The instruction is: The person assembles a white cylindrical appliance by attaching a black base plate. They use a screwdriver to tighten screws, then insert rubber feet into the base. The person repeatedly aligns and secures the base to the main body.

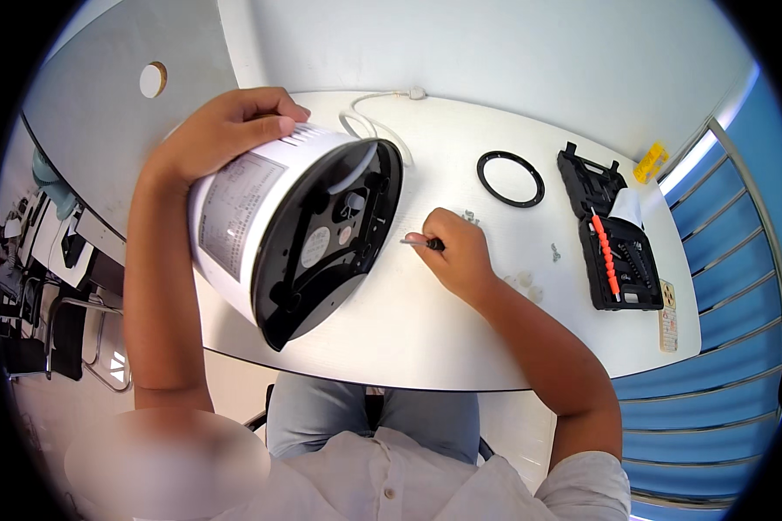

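Our left hand [235, 130] held a white appliance [313, 247] on its side; our right hand [456, 252] pinched a screwdriver [435, 245]

Left of our left hand, a grey panel [104, 130] with a round hole stood at the edge of the white table [443, 339]. Our left hand lay over the upper side of the appliance, thumb on the near face and fingers bent over it; some fingertips were hidden, so we could not tell how they pressed. The round white body lay tilted below that hand, its black base turned toward our right hand. Farther off, between our hands, curled a pale cable [354, 113] with a plug.

Our right hand was curled, thumb and fingers pinching the black-handled screwdriver, whose thin shaft pointed left, just beside the base. Small screws [470, 217] lay just past its knuckles. Beyond them and to the right lay a black ring [481, 176]; pale round pieces [523, 282] sat beside our right wrist.

Well right of that hand lay an open black tool case [636, 265] with an orange flexible shaft [605, 256], then a yellow item [651, 162] farther back and a remote control [668, 317] nearer us.
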The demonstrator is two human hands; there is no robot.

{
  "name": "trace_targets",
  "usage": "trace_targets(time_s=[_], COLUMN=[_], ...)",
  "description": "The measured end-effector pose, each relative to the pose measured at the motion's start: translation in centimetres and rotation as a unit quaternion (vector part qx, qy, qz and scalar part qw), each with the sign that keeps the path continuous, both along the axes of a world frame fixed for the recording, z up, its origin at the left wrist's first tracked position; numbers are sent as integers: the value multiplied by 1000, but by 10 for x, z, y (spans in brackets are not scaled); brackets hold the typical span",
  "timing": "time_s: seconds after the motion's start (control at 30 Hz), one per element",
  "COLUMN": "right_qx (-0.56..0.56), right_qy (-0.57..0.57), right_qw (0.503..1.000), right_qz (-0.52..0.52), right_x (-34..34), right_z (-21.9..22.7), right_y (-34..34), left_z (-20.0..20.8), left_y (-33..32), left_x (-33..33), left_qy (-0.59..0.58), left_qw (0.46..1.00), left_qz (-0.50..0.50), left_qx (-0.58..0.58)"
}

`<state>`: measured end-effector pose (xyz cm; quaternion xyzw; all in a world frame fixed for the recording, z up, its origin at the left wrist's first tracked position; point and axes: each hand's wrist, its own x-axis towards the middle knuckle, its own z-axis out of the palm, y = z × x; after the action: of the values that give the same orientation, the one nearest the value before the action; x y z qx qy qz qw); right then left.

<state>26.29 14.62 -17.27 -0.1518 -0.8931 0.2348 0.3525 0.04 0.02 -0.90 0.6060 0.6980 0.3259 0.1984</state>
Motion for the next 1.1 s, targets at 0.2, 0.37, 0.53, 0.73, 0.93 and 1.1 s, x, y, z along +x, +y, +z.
trace_targets(time_s=[0.2, 0.37, 0.53, 0.73, 0.93, 1.1], right_qx=[76, 147, 130, 93, 2, -39], right_qy=[34, 28, 8, -34, -180, -272], right_qw=[997, 989, 991, 995, 978, 945], right_qz=[-4, -18, -15, -15, -104, -178], right_x=[-25, -39, -42, -28, 25, 25], right_z=[0, -6, -11, 2, 33, 29], right_y=[-6, -7, -7, 1, 57, 69], left_z=[-3, 2, 4, 6, 2, 0], left_y=[0, 1, 0, -1, -1, -1], left_x=[1, 1, 3, 8, 2, 0], left_qy=[-8, -12, -8, -15, -46, -41], left_qw=[999, 1000, 1000, 1000, 999, 999], left_qz=[-1, 3, 5, 3, -17, -12], left_qx=[32, 1, -8, -10, 1, 7])
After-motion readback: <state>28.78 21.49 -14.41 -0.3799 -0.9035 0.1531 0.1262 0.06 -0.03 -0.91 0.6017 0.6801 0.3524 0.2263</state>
